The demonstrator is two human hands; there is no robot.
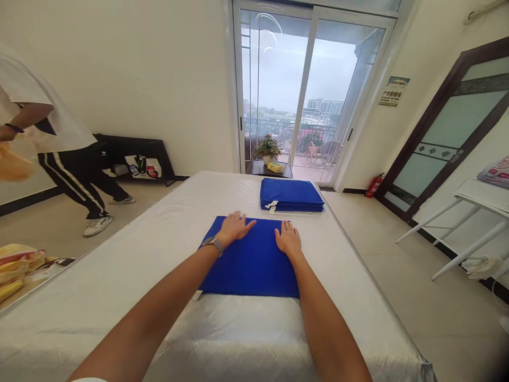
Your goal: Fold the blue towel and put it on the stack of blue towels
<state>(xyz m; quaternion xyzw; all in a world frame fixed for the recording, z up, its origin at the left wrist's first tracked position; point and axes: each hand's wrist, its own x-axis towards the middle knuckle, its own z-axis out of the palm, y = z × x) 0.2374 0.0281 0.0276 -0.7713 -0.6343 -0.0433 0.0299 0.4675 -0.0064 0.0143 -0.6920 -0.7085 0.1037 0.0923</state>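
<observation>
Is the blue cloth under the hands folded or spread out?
Folded: the cloth lies as a neat rectangle, left hand and right hand flat on it, sized like the stack behind.

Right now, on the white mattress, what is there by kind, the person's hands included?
Blue cloth lying flat: 1
Stack of folded blue cloths, layers too thin to count: 1
Hands pressed flat on the near cloth, left hand and right hand: 2
Total: 4

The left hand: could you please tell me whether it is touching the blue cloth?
Touching. The head view shows the left hand lying flat, palm down, on the blue cloth, with no gap.
</observation>
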